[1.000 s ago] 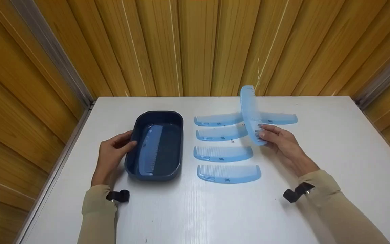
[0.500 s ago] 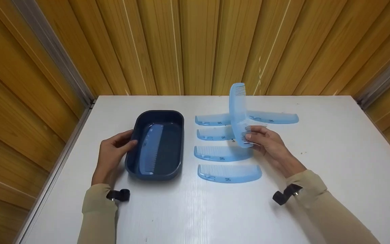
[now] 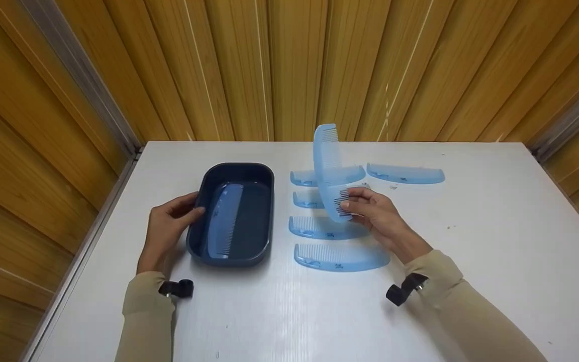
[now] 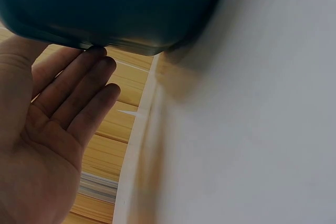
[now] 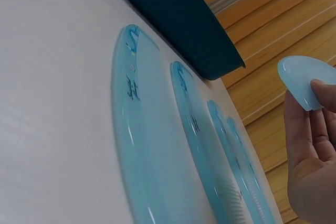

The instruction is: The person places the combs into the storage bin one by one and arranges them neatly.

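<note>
My right hand [image 3: 377, 216] pinches a light-blue comb [image 3: 327, 161] near its lower end. The comb stands almost upright above the table, its teeth facing right. In the right wrist view, the thumb and fingers press the comb's end [image 5: 302, 80] between them. My left hand [image 3: 169, 221] holds the left rim of a dark blue tray [image 3: 264, 216], with the thumb at the rim and fingers by the outer wall [image 4: 115, 9]. Inside the tray lies one comb [image 3: 224, 221]. Right of the tray, combs lie in a column; the nearest is the front comb [image 3: 342, 259].
Another comb [image 3: 405, 174] lies at the back right. The held comb and right hand partly cover the two back combs of the column. The white table [image 3: 269, 317] ends at a wood-patterned wall [image 3: 294, 70].
My right hand has carried the comb leftward, toward the tray, uncovering the back-right comb. The left hand and the tray have stayed in place.
</note>
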